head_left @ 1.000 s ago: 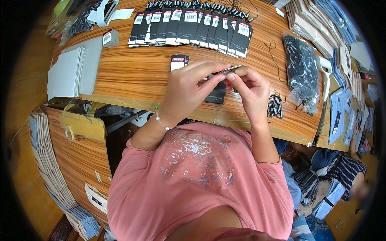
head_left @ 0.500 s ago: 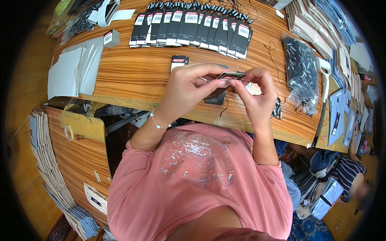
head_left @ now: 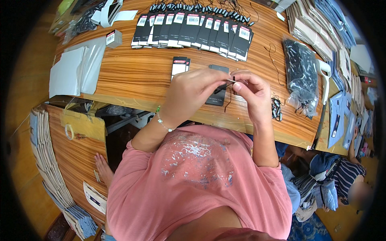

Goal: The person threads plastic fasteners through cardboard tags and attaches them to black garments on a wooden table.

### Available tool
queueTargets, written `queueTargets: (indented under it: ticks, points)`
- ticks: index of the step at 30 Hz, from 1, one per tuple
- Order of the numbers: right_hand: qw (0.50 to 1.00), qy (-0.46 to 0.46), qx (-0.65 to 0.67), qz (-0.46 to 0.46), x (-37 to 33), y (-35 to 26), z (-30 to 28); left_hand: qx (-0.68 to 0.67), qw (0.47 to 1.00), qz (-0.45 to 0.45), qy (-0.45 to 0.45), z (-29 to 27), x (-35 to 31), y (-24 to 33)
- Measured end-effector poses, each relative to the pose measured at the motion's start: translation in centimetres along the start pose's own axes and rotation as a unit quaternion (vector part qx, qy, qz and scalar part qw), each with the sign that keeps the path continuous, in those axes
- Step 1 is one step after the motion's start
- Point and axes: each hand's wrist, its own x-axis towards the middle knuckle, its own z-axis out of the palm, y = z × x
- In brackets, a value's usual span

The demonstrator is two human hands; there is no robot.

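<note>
My left hand [head_left: 195,90] is closed, its fingertips pinching a hang tag [head_left: 230,80] seen nearly edge-on. My right hand [head_left: 255,94] meets it there, thumb and index finger pinched on a thin black string [head_left: 228,100] at the tag's edge; part of the string dangles below. My fingers hide most of the tag. On the table beneath lies a stack of black hang tags [head_left: 216,99]. Two tags with white and red faces [head_left: 179,65] rest just beyond my left hand. Beside my right wrist sits a small heap of black strings with metallic tips [head_left: 276,108].
Across the wooden table's far side spreads a row of strung tags [head_left: 193,30]. A plastic bag of black strings [head_left: 299,72] and a white-handled tool [head_left: 323,80] lie right. White sheets [head_left: 67,74] and a small box [head_left: 113,38] lie left. Another person's hand [head_left: 103,168] rests on the lower-left table.
The held tag has turned nearly edge-on, and my left hand has rolled over with its back upward. Another person's hand has appeared at the lower left.
</note>
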Motion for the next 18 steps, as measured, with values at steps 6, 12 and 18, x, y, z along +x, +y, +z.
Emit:
queueTargets:
  ticks: [6,12,18]
  points:
    - [0.982,-0.029,0.185,0.029,0.1,0.3,-1.0,0.067,0.985,0.155,-0.024,-0.1,-0.4,-1.1]
    - [0.965,-0.025,0.226,-0.131,0.1,-2.6,-1.0,0.059,0.978,0.197,-0.041,0.9,-1.7,-3.6]
    - [0.991,-0.067,0.094,-0.065,-0.2,-0.2,-0.6,0.093,0.992,0.045,-0.071,-1.5,-1.7,-6.5]
